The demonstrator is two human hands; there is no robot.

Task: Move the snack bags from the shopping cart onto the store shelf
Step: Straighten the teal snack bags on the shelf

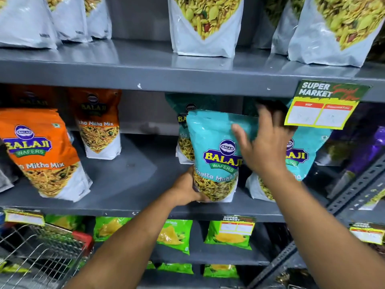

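A turquoise Balaji snack bag stands upright near the front of the grey middle shelf. My left hand grips its bottom left corner. My right hand is spread, fingers apart, against the bag's upper right side; whether it grips the bag I cannot tell. Behind it stands another turquoise bag, and a third turquoise bag leans to the right, partly hidden by my right hand. The wire shopping cart is at the lower left; its contents are mostly out of sight.
Two orange Balaji bags stand left on the same shelf, bare shelf between them and the turquoise bags. White pouches fill the upper shelf, green bags the lower. A price tag hangs by my right hand.
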